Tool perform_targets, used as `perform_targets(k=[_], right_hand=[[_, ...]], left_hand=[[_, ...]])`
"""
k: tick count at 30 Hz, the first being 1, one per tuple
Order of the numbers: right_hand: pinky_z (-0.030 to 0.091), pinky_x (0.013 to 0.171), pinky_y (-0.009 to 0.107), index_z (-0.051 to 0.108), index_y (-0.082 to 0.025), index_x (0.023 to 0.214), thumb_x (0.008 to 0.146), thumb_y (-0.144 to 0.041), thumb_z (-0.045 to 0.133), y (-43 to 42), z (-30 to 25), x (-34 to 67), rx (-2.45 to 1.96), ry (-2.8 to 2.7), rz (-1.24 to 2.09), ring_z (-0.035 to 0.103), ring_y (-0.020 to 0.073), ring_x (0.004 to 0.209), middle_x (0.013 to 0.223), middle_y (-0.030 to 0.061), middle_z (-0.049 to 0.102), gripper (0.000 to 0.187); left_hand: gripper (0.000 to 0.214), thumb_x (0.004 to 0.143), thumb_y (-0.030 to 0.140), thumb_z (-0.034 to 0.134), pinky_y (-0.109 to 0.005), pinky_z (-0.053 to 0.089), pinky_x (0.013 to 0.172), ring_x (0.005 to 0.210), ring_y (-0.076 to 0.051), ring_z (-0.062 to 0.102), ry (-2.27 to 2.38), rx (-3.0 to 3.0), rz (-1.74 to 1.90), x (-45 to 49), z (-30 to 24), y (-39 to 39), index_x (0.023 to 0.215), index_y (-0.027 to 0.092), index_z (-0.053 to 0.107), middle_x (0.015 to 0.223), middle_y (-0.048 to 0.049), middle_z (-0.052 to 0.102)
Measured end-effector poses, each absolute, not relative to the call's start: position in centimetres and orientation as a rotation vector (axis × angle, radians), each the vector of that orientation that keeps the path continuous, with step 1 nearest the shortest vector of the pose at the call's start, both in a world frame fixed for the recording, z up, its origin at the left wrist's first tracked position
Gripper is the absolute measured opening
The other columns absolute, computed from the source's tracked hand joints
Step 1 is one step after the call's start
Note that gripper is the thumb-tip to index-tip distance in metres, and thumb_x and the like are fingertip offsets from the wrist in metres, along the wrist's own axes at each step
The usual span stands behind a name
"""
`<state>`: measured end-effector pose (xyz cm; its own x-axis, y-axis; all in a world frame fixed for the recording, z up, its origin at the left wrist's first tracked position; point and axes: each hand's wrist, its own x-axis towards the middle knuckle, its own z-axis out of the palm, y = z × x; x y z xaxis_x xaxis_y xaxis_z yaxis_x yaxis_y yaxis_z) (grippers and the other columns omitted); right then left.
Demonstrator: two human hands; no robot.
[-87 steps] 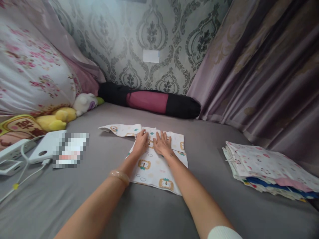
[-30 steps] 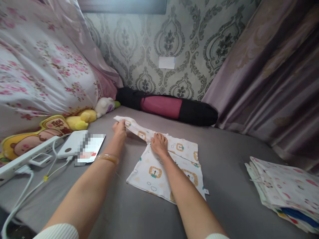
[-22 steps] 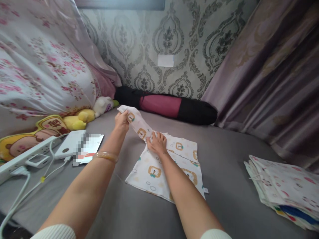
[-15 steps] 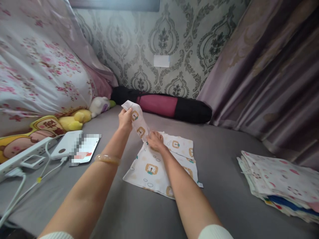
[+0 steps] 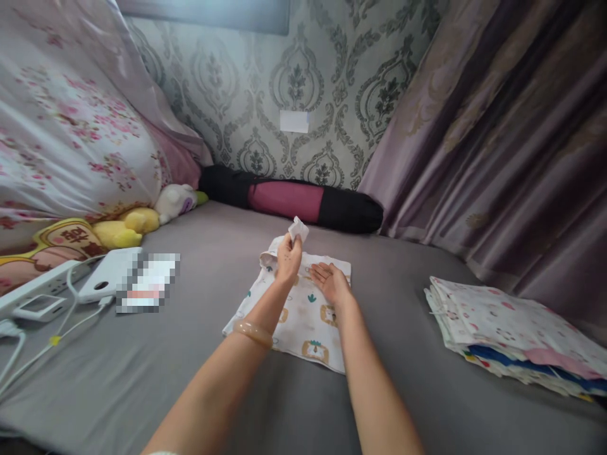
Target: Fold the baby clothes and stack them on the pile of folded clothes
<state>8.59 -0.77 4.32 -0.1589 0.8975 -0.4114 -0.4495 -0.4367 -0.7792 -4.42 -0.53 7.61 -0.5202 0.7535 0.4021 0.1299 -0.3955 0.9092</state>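
A small white printed garment [image 5: 303,316] with lion and leaf motifs lies on the grey bed sheet [image 5: 237,392] in front of me. My left hand [image 5: 289,251] pinches the garment's sleeve end and holds it raised over the garment's upper part. My right hand [image 5: 331,281] hovers just to the right of it, palm turned up, fingers spread, holding nothing.
A stack of folded printed cloths [image 5: 512,335] lies at the right. At the left are a phone [image 5: 147,291], a white power bank [image 5: 107,281], a power strip [image 5: 33,300] with cables, and plush toys [image 5: 128,224]. A black-and-maroon bolster [image 5: 294,199] lies against the wall. Curtains hang at the right.
My left hand lifted the sleeve from the left and carried it right, over the garment. My right hand left the cloth and turned palm up.
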Motion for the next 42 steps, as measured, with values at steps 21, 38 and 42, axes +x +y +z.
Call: perform_targets(k=[21, 38, 42], right_hand=[[0.058, 0.071, 0.037, 0.058, -0.017, 0.103, 0.078, -0.001, 0.052, -0.2, 4.5, 9.1, -1.058, -0.542, 1.646, 0.067, 0.0162, 0.068, 0.078, 0.0013, 0.069, 0.031], [0.055, 0.065, 0.024, 0.064, -0.016, 0.099, 0.068, -0.008, 0.055, 1.1, 3.0, 12.2, -1.58, -1.003, 1.054, 0.068, 0.0162, 0.076, 0.086, 0.0041, 0.071, 0.033], [0.053, 0.073, 0.025, 0.063, -0.014, 0.11, 0.067, -0.008, 0.055, 1.5, 2.9, 13.3, -1.722, -1.093, 0.89, 0.068, 0.0184, 0.085, 0.087, 0.0059, 0.072, 0.044]], left_hand=[[0.044, 0.073, 0.011, 0.051, -0.045, 0.041, 0.087, 0.109, -0.033, 0.05, 2.338, 1.877, 0.849, -11.5, 3.7, -3.4, 0.116, 0.019, 0.053, 0.116, -0.0164, 0.054], [0.031, 0.08, 0.01, 0.044, -0.028, 0.043, 0.085, 0.104, -0.021, 0.056, 2.209, 2.0, 0.622, -13.2, 3.3, -4.1, 0.102, 0.021, 0.064, 0.106, -0.0079, 0.06], [0.029, 0.078, 0.02, 0.05, -0.025, 0.045, 0.079, 0.096, -0.02, 0.06, 2.232, 1.788, 0.489, -13.5, 4.5, -3.4, 0.099, 0.021, 0.069, 0.101, -0.0069, 0.066]])
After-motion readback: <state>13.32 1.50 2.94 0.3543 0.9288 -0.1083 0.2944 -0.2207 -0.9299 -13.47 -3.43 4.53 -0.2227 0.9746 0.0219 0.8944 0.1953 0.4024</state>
